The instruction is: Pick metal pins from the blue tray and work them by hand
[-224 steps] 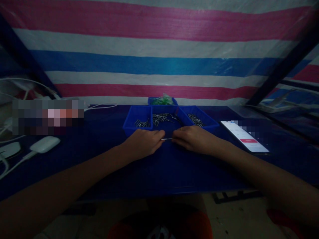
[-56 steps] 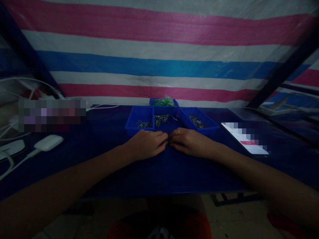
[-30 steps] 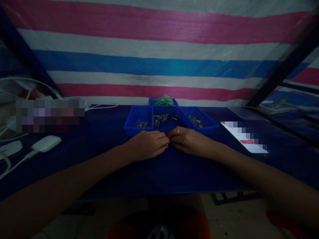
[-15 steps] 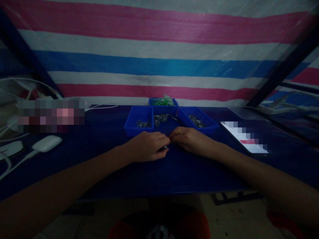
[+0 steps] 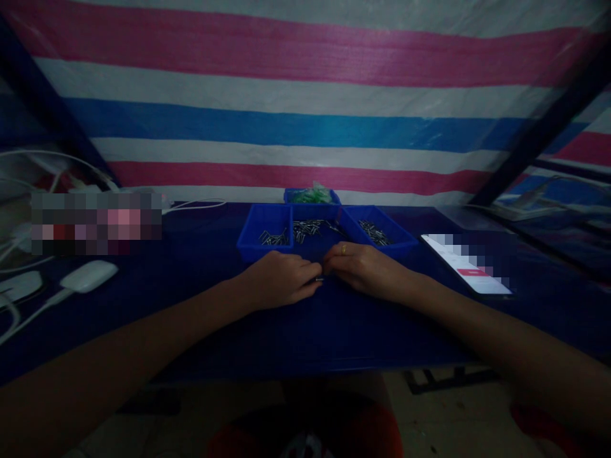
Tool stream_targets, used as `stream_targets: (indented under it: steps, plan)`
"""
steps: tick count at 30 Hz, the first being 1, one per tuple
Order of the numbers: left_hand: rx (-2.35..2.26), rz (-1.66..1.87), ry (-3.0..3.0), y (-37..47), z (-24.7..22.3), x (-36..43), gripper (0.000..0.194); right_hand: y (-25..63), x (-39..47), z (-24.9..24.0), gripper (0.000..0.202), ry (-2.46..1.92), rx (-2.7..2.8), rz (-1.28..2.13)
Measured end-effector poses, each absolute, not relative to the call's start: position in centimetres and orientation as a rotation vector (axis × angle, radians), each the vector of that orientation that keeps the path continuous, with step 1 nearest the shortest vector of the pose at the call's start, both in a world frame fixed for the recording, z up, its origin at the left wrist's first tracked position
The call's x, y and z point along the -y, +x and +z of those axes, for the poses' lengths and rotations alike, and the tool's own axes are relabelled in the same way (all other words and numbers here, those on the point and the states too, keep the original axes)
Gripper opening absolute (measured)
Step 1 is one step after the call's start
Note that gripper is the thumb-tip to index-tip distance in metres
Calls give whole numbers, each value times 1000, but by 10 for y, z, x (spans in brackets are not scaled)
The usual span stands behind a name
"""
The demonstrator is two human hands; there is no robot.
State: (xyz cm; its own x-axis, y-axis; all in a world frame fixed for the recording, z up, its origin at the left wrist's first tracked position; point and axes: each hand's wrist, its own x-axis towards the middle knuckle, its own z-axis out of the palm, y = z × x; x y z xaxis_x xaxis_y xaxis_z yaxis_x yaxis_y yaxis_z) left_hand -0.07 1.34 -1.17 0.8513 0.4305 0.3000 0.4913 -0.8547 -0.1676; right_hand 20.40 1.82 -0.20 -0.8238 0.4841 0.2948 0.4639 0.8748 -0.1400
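My left hand (image 5: 286,278) is closed in a pinch over the blue tabletop (image 5: 305,337). A small shiny metal piece (image 5: 319,279) shows at its fingertips, too small and dark to name. My right hand (image 5: 360,267), with a ring on one finger, is curled shut right beside it, fingertips close to the left ones. What the right fingers hold, if anything, is hidden. Just beyond the hands stand a left blue bin (image 5: 265,222) and a right blue bin (image 5: 382,224), both with small metal pins. More loose metal pins (image 5: 308,229) lie between them.
Behind the bins, another blue bin (image 5: 312,196) holds a green plastic bag. A phone (image 5: 465,264) with a lit screen lies at right. White chargers and a cable (image 5: 90,276) spread over the left side. A striped plastic sheet (image 5: 305,127) hangs at the back.
The fingertips of both hands have shifted slightly, and the metal piece at my left fingers now sits at a different angle. The bins have not moved.
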Motion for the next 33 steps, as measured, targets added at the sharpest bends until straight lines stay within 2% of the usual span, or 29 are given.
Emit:
stream_targets:
  steps: [19, 33]
  plan:
    - [766, -365, -2694, -3, -18, -17, 25, 202, -15, 2, 20, -826, 2737, 41]
    - [755, -387, -2682, -2, -20, -18, 28, 198, -16, -2, 20, -827, 2807, 128]
